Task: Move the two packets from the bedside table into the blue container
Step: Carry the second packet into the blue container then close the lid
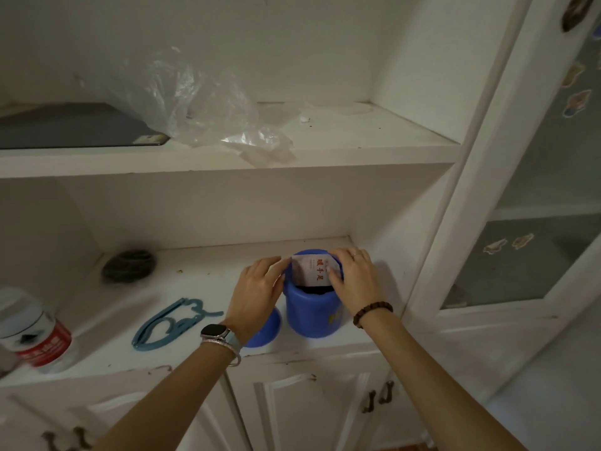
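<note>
Two hands push a packet into the blue container.

The blue container stands near the front edge of the lower shelf, toward its right end. A white packet sticks up out of it. The left hand and right hand both pinch the packet's sides.

The white packet standing upright in the mouth of the blue container carries three orange-red characters in a vertical column, reading 暖手足. Smaller print beside them is illegible. The white lettering on the red label of the bottle is too blurred to read.
</note>
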The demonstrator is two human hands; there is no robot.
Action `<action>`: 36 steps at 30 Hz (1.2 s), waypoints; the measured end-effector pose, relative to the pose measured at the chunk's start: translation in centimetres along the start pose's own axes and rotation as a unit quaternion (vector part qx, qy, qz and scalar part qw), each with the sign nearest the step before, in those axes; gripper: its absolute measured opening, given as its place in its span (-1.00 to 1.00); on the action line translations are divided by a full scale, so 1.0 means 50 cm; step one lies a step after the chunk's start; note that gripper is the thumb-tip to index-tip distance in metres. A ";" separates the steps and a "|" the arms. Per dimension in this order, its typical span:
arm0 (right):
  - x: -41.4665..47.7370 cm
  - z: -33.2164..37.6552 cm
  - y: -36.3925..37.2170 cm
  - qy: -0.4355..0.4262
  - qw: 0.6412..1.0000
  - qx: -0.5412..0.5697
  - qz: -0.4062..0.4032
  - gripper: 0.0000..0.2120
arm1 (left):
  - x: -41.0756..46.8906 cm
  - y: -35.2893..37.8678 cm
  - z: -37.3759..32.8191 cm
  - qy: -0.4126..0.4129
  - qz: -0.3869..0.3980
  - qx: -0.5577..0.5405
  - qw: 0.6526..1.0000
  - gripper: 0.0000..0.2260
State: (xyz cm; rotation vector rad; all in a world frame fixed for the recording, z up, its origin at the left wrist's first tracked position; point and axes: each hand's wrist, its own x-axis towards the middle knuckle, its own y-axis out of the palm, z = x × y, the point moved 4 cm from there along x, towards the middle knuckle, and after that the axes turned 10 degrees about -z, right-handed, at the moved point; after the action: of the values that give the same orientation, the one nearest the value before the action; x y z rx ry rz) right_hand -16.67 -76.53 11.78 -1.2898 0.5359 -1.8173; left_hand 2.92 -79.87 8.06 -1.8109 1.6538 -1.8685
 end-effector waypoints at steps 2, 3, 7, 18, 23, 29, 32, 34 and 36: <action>-0.003 0.032 -0.010 -0.014 0.999 0.027 -0.008 -0.75 | -0.022 -0.015 0.020 -0.027 -0.004 0.016 1.000 -0.64; -0.005 0.052 -0.012 -0.023 0.999 0.047 -0.006 -0.76 | -0.035 -0.023 0.032 -0.039 -0.003 0.024 0.999 -0.64; -0.021 0.142 0.017 -0.073 0.990 0.115 0.038 -0.79 | -0.106 -0.059 0.079 -0.073 0.021 0.060 0.995 -0.64; -0.109 0.249 0.218 -0.056 0.971 0.098 0.210 -0.73 | -0.338 -0.119 0.167 -0.119 0.057 0.126 0.983 -0.72; -0.125 0.228 0.270 -0.046 0.972 0.023 0.228 -0.71 | -0.372 -0.120 0.174 -0.136 0.070 0.132 0.979 -0.75; -0.123 0.218 0.287 -0.039 0.976 0.017 0.214 -0.73 | -0.368 -0.124 0.167 -0.136 0.061 0.134 0.980 -0.76; -0.118 0.216 0.287 -0.034 0.975 0.020 0.221 -0.74 | -0.367 -0.124 0.165 -0.133 0.057 0.135 0.980 -0.77; -0.113 0.223 0.280 -0.032 0.973 0.022 0.226 -0.76 | -0.367 -0.126 0.167 -0.130 0.051 0.138 0.981 -0.78; -0.101 0.243 0.263 -0.041 0.974 0.042 0.217 -0.77 | -0.360 -0.131 0.170 -0.133 0.040 0.137 0.981 -0.75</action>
State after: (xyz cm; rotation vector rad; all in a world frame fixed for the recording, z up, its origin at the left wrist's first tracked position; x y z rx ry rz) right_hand 0.08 -78.51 3.97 -1.0853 0.6334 -1.4017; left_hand 18.68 -70.32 -1.94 -1.7591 1.2899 -1.6403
